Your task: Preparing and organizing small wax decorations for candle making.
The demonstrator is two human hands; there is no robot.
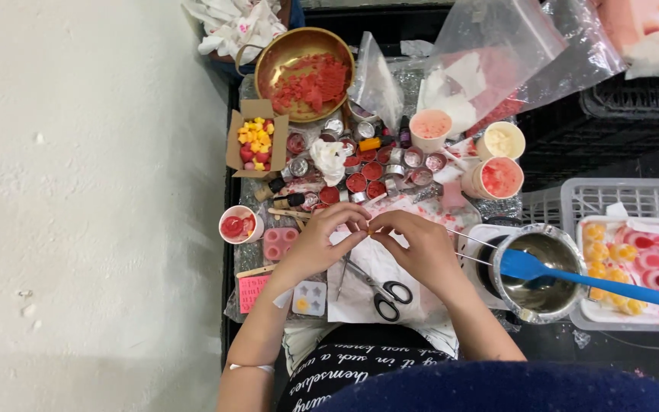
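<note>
My left hand (318,240) and right hand (419,246) pinch a tiny item (370,226), too small to identify, at frame centre above scissors (379,290) on my cluttered bench (390,294); white wall (93,191) fills the left.

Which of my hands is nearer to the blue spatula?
Right. Your right hand is just left of the blue spatula in the metal pot; your left hand is farther left, beyond the scissors.

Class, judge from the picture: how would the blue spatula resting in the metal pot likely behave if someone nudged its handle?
The blue spatula would probably pivot on the metal pot rim, since its long handle overhangs. It looks light, so it may tip out. Its blade likely flexes.
</note>
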